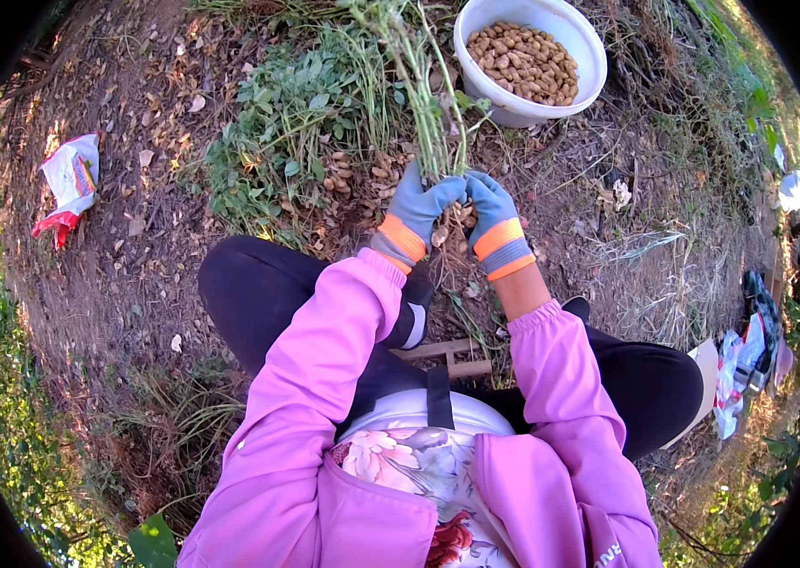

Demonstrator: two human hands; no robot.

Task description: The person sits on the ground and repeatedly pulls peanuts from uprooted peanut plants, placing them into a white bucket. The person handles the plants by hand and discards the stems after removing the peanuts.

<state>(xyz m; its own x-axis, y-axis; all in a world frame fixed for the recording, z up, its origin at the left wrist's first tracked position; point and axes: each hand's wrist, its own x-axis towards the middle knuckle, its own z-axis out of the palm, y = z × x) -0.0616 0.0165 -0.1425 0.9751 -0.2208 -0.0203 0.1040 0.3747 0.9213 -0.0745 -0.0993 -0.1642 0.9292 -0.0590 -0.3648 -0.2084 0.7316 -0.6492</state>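
Note:
My left hand [419, 202], in a grey-blue work glove with an orange cuff, grips the stems of a bunch of pulled peanut plants [435, 135]. The leafy ends point away from me and the roots hang towards my lap. My right hand [493, 206], gloved alike, closes on the root end, its fingertips meeting the left thumb. Peanut pods [441, 236] show between the two hands. The right fingers partly hide which pods they touch. A white plastic bucket [474, 79] holding many loose peanuts [524, 60] stands beyond my right hand.
Leafy peanut plants [300, 106] lie heaped ahead to the left, with pods [337, 174] at their base. A crumpled red-and-white bag [72, 181] lies far left. Dry stalks [655, 263] and plastic bags [730, 376] are at the right. A wooden frame [467, 357] lies between my legs.

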